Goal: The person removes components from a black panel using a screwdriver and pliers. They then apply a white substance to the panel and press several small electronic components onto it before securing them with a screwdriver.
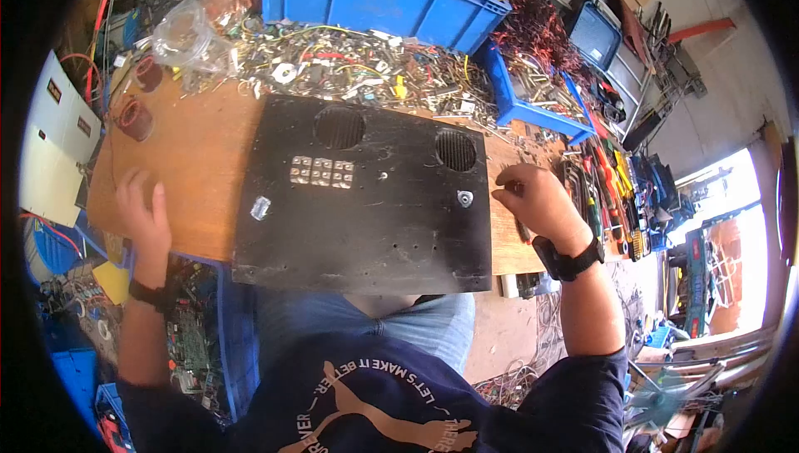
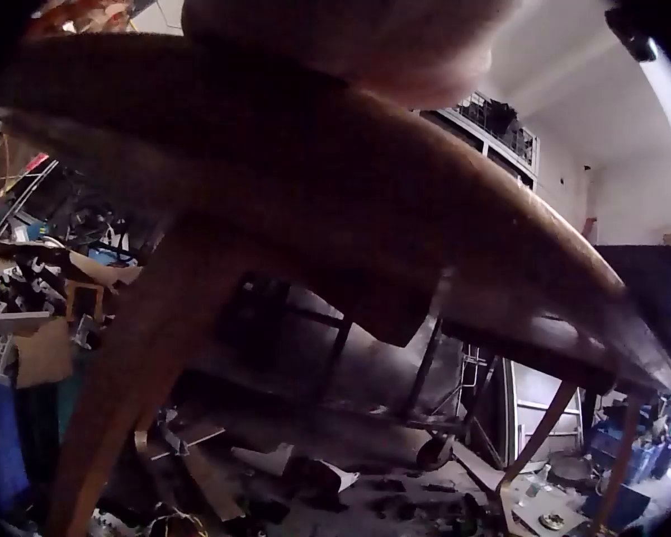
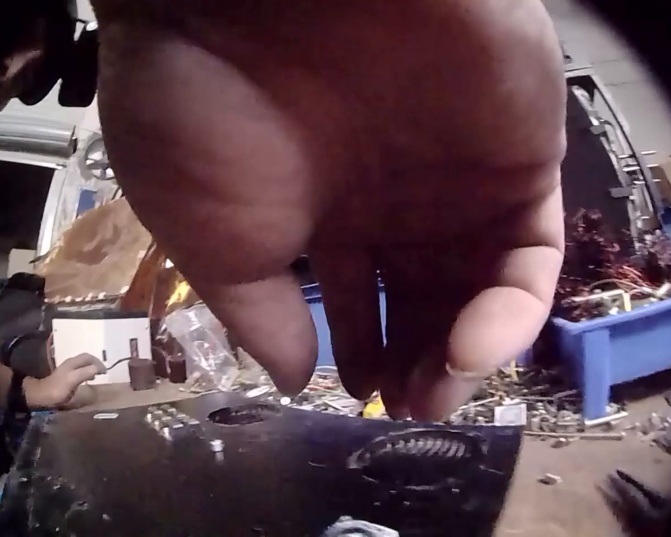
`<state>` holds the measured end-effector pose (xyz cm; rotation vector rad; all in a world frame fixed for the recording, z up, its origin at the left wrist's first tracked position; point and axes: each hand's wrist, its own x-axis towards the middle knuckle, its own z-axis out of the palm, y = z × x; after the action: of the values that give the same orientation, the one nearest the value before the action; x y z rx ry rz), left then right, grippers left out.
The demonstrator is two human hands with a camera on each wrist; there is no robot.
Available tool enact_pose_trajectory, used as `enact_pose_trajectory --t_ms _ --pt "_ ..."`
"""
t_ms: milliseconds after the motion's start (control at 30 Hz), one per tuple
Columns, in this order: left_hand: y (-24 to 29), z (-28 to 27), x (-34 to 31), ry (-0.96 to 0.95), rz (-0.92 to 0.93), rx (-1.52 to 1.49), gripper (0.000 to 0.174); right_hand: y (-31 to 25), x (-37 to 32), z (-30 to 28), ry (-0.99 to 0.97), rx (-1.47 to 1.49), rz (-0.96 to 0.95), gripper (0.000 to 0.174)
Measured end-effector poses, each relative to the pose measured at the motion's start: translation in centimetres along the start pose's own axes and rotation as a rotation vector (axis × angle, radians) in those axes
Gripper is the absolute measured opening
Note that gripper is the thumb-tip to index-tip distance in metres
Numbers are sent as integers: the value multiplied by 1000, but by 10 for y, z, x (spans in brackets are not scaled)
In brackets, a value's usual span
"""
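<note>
A flat black panel (image 1: pixel 366 228) with two round ribbed vents lies across the wooden table in the head view. On it are a block of small silver square pieces (image 1: pixel 321 172), a round metal piece (image 1: pixel 464 198) near the right edge and a shiny scrap (image 1: pixel 260 207) on the left. My right hand (image 1: pixel 545 207) hovers by the panel's right edge, its fingers loosely bent and holding nothing; in the right wrist view its fingertips (image 3: pixel 285 375) hang over the vents. Left of the panel, my left hand (image 1: pixel 146 212) is over the bare wood with fingers spread.
Loose small metal parts (image 1: pixel 333 70) heap behind the panel, before a large blue crate (image 1: pixel 374 4). A smaller blue tray (image 1: pixel 541 124) stands at back right. Hand tools (image 1: pixel 612 187) line the right side. Two reddish-brown cylinders (image 1: pixel 135 118) and a clear plastic bag (image 1: pixel 187 37) are at back left.
</note>
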<state>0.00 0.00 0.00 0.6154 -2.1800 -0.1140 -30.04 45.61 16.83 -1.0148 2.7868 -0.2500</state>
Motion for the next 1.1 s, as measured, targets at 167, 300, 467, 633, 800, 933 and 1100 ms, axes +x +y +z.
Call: enact_pose_trajectory --t_ms 167,300,467,633,800,933,1100 --pt "-7 -12 13 -26 16 34 27 -73 24 29 42 -105 -281 21" --pt "0 -9 6 -40 23 56 27 -114 50 53 -24 -246 -282 27" --pt "2 -4 9 -26 12 66 29 -140 73 72 -155 -370 -131 27" --pt "8 -7 10 -1 -4 48 29 -140 82 80 -240 -441 -172 22" --pt "8 -6 10 -12 -11 47 30 -145 86 69 -323 -407 -154 21" --pt "6 -4 8 -17 -8 35 31 -136 89 67 -223 -440 -331 17" --pt "5 -4 9 -22 -3 42 27 -144 84 77 22 -653 -478 12"
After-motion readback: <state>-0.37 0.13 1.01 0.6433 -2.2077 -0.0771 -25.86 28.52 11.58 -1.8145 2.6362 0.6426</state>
